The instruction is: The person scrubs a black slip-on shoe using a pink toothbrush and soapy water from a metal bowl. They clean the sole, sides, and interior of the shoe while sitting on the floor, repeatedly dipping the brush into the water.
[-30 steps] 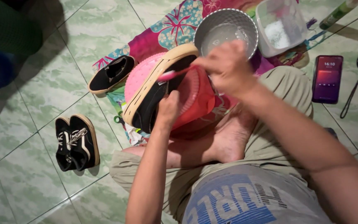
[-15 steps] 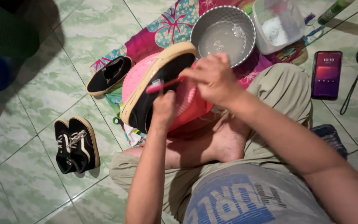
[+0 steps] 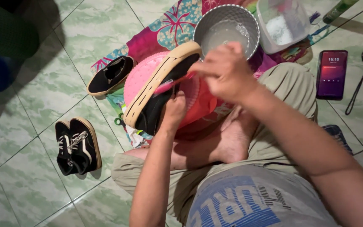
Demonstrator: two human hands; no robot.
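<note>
seated on the tiled floor, a person's left hand (image 3: 174,112) props a black shoe (image 3: 160,94) over a pink basin (image 3: 141,77) while the right hand (image 3: 225,71) grips a pink brush (image 3: 171,85); short strokes along the tan sole, shoe braced firmly, would serve best.

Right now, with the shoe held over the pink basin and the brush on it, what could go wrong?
Splashes from the brush could reach the phone on the tiles. The right hand works beside the water-filled silver bowl, so a hard stroke might knock it. The left hand holds the shoe by one side; it might slip.
</note>
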